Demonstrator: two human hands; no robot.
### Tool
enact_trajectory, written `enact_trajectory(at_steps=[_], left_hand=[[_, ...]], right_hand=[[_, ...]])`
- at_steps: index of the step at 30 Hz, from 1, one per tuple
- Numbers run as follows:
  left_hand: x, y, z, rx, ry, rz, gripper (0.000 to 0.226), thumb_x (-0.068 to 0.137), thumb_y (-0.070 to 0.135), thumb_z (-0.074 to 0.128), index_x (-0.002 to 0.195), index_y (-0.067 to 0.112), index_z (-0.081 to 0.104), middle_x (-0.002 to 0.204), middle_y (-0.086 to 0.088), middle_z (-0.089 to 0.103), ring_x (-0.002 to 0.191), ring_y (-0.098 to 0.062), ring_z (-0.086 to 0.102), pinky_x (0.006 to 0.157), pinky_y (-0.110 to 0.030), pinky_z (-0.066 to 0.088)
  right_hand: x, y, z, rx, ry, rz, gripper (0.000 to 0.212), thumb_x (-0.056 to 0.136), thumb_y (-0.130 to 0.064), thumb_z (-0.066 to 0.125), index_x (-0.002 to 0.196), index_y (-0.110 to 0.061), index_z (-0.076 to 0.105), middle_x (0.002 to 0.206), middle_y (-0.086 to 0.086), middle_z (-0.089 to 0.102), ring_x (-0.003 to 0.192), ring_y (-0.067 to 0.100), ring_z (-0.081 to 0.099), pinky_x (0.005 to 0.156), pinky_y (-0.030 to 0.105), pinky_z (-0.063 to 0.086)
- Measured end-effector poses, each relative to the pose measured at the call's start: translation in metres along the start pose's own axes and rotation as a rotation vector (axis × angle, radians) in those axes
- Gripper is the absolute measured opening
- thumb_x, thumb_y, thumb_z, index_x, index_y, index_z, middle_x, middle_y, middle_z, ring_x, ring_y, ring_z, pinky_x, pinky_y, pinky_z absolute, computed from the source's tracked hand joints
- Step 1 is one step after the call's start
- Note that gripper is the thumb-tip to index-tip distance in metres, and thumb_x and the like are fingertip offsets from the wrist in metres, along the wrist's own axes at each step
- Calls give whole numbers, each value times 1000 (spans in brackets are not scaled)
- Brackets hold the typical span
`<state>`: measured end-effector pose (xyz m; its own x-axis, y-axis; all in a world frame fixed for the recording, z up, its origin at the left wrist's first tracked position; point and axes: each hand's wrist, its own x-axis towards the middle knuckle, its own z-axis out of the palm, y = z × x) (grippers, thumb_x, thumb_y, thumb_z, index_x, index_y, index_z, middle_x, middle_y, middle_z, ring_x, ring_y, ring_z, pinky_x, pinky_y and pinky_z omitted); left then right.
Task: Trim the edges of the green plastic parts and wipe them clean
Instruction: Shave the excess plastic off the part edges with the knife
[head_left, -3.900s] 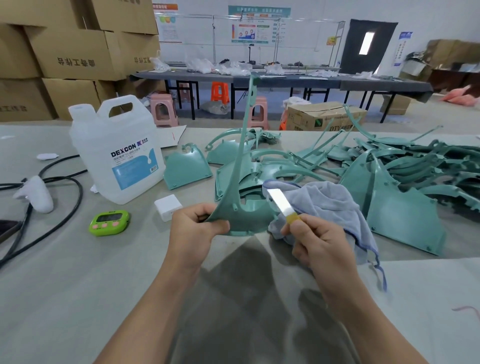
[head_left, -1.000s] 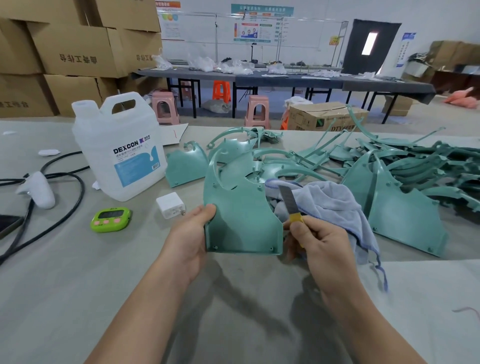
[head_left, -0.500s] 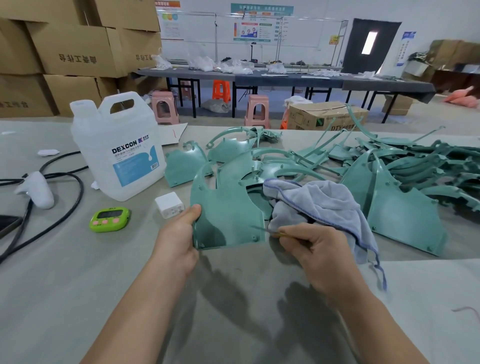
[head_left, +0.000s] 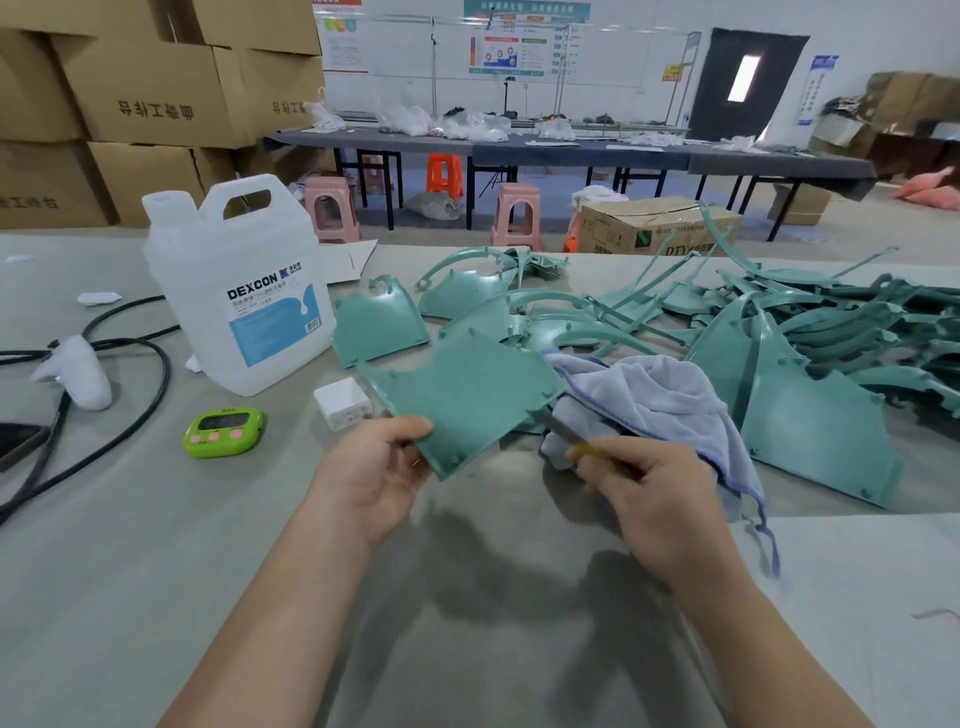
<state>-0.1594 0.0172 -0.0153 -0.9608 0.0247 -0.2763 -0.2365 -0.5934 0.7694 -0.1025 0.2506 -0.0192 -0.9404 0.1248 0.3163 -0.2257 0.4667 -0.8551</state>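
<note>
Green part (head_left: 462, 400) pinched by left hand (head_left: 374, 467) at near corner

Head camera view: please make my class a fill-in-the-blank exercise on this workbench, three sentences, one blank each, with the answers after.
1. The left hand grips a flat ____ plastic part by its near corner.
2. The right hand holds a thin blade with a ____ handle.
3. The white jug labelled DEXCON stands to the ____ of the held part.
Missing words: green; yellow; left.
</note>
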Motion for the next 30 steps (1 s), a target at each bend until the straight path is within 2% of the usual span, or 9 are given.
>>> enact_trajectory(at_steps=[4, 7, 10, 12, 14, 16, 20, 26, 30], left_hand=[[-6, -3, 3, 18, -129, 10, 43, 82, -20, 47, 111, 5, 67, 100, -7, 78, 83, -18, 76, 66, -28, 62], [-11, -2, 6, 32, -230, 12, 50, 69, -16, 54, 113, 3, 66, 104, -8, 78, 88, -19, 76, 66, -26, 61], [-13, -3, 7, 41, -274, 16, 56, 65, -13, 57, 119, -1, 64, 113, -12, 75, 94, -23, 75, 69, -28, 61], [-14, -4, 8, 39, -272, 26, 58, 65, -13, 57, 122, -3, 63, 116, -14, 74, 96, -24, 75, 71, -28, 61], [-14, -6, 10, 25, -254, 45, 57, 65, -13, 57, 121, -2, 63, 115, -13, 75, 96, -23, 75, 70, -28, 61], [-14, -7, 12, 6, -235, 65, 50, 70, -17, 55, 117, 0, 64, 111, -10, 76, 94, -22, 75, 68, -27, 61], [-14, -10, 15, -17, -194, 76, 43, 83, -22, 47, 113, 3, 66, 107, -8, 77, 91, -20, 76, 67, -27, 61], [-13, -10, 18, -51, -132, 75, 42, 86, -23, 45, 111, 4, 65, 101, -6, 78, 86, -18, 76, 65, -26, 61], [-13, -11, 21, -71, -114, 105, 42, 85, -22, 46, 113, 3, 64, 100, -7, 78, 84, -19, 76, 68, -26, 61]], right_hand=[[2, 1, 2, 126, 121, -9, 34, 94, -10, 69, 74, -36, 76, 70, -6, 73, 67, 15, 64, 64, 15, 49], [1, 5, 3, 48, 229, -49, 34, 96, -13, 66, 72, -36, 73, 71, -9, 71, 66, 10, 61, 60, 9, 43], [-2, 11, 5, -51, 253, -95, 16, 97, -21, 65, 84, -27, 71, 77, -4, 71, 72, 14, 60, 64, 22, 45], [-3, 14, 7, -87, 243, -103, 15, 97, -25, 64, 84, -24, 70, 77, -6, 71, 72, 15, 61, 68, 27, 47], [-6, 13, 11, -133, 220, -127, 20, 97, -22, 67, 80, -31, 70, 74, -16, 69, 67, 5, 58, 62, 15, 43], [-10, 9, 17, -176, 173, -129, 15, 96, -21, 70, 89, -33, 76, 77, -28, 69, 70, -4, 61, 64, 5, 41], [-14, 6, 23, -181, 114, -102, 15, 96, -23, 71, 105, -32, 79, 85, -37, 69, 81, -11, 65, 72, 2, 42], [-14, 4, 23, -148, 67, -93, 14, 95, -26, 71, 102, -38, 75, 80, -21, 73, 72, -2, 66, 68, 14, 50], [-17, -1, 28, -125, -143, -56, 33, 93, -26, 71, 84, -58, 69, 79, -15, 72, 70, 12, 67, 70, 31, 56]])
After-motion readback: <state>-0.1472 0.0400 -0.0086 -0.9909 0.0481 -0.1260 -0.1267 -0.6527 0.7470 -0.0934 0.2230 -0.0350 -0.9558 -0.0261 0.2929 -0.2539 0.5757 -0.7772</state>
